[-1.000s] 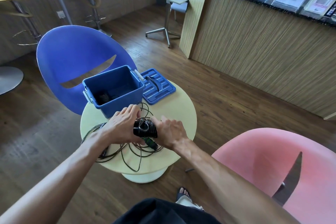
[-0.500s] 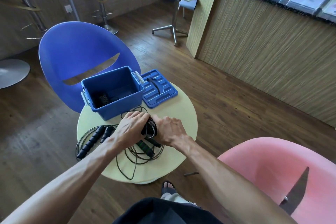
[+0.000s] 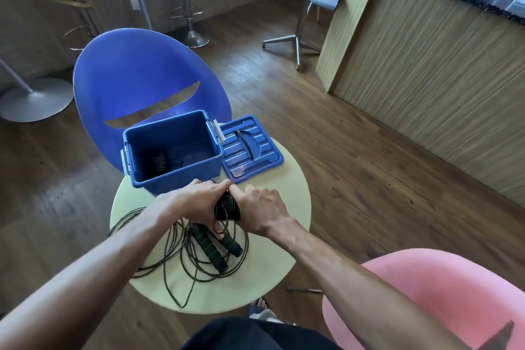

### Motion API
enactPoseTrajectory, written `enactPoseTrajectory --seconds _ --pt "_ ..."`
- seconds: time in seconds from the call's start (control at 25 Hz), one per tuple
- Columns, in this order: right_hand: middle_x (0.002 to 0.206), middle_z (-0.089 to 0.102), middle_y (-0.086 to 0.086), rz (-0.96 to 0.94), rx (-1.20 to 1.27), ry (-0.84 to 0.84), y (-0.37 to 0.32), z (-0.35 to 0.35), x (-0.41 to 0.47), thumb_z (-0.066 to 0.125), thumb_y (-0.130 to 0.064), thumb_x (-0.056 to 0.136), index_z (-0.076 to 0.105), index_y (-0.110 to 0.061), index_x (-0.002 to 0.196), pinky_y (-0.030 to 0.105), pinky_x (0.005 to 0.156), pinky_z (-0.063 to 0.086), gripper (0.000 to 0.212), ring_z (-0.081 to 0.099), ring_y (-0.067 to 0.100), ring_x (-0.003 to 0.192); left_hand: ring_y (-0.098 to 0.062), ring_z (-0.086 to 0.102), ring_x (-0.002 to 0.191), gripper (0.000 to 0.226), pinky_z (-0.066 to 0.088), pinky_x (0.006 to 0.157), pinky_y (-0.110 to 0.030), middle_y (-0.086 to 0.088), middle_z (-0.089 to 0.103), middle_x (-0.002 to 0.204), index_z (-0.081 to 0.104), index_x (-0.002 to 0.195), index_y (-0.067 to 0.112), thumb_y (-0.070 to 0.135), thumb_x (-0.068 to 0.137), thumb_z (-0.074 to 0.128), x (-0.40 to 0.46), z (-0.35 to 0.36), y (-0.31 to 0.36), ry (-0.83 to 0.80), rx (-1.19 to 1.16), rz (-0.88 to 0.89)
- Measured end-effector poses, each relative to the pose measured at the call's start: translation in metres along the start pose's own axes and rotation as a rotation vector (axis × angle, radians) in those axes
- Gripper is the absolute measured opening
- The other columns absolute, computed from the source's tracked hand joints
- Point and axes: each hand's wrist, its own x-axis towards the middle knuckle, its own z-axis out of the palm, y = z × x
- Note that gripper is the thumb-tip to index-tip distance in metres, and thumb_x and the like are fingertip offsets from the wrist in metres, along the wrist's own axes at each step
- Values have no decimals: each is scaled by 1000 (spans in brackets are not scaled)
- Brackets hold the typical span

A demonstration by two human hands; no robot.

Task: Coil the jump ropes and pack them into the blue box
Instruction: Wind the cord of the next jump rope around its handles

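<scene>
Both hands at counter (image 3: 287, 207) centre: left hand (image 3: 196, 203) and right hand (image 3: 262, 212) each in clenched grip on coiled rope bundle (image 3: 227, 207), just near of blue box (image 3: 173, 150). Box open, dark coil inside. Lid (image 3: 251, 148) right of box. Loose rope (image 3: 181, 261), green-banded handles (image 3: 211, 250) near side. Blue chair (image 3: 136, 79) far; pink chair (image 3: 443, 301) near right.

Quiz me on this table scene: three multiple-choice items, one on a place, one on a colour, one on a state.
1. Where does the lid lie?
A. On the box
B. On the table beside the box
C. On the floor

2. What colour bands the handles lying on the table?
A. Green
B. Red
C. White

3. The blue box is:
A. Shut
B. Open, something dark inside
C. Upside down

Answers: 1 B, it lies flat next to the box; 2 A, green rings on black foam; 3 B, its top is open, with dark items at the bottom.
</scene>
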Motion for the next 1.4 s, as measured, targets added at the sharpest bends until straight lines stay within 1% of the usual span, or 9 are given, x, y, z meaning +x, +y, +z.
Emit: enactPoseTrajectory --seconds 0.12,0.36,0.44,0.56,0.64,0.8,1.12,1.2,1.4 --pt "84 63 8 31 61 -44 13 3 12 60 -28 89 47 -17 114 34 58 43 31 54 28 63 -23 60 93 54 44 83 -33 3 63 97 49 100 19 36 60 81 11 11 4 195 -27 63" --pt "88 67 6 51 155 -145 18 6 37 65 -37 85 50 -20 113 37 68 53 36 59 27 70 -26 56 85 44 42 90 -34 -3 62 92 56 107 12 18 66 74 18 46 -4 689 116 66" --pt "89 67 6 74 174 -170 16 7 41 64 -38 85 50 -21 118 36 69 52 39 57 27 70 -25 58 93 56 41 90 -33 0 61 100 51 115 16 27 66 77 15 48 -12 613 82 71" --pt "89 67 7 40 127 -172 6 8 42 65 -32 83 48 -21 123 37 68 54 45 62 29 72 -17 50 115 103 36 101 -34 8 52 125 33 137 20 67 51 69 5 22 -35 211 -34 72" --pt "87 67 7 14 101 -136 -5 7 47 64 -28 84 45 -21 115 35 62 48 37 60 29 68 -16 50 114 99 37 98 -34 10 54 123 37 131 24 68 50 71 2 6 -51 99 11 45" --pt "84 66 8 47 118 -138 -22 7 57 62 -29 84 43 -21 102 32 61 39 28 52 28 63 -19 54 98 51 35 78 -29 11 61 100 51 103 25 45 62 75 -1 16 -63 280 -100 77" --pt "86 67 7 95 146 -210 -41 12 75 66 -38 79 51 -21 107 35 64 49 36 62 31 72 -20 54 94 51 33 92 -35 9 60 94 57 109 21 36 64 38 -25 39 -73 675 126 94" --pt "88 67 7 114 146 -232 -43 15 74 67 -39 78 50 -22 111 37 67 53 40 64 32 76 -22 54 99 51 32 94 -36 8 60 101 53 117 21 40 70 51 -24 41 -77 567 119 104" --pt "88 69 7 40 43 -139 -51 13 72 63 -34 84 45 -22 125 36 63 48 46 67 31 76 -15 50 110 95 33 97 -37 12 56 119 36 130 25 62 54 80 -12 -11 -89 -45 -10 49"
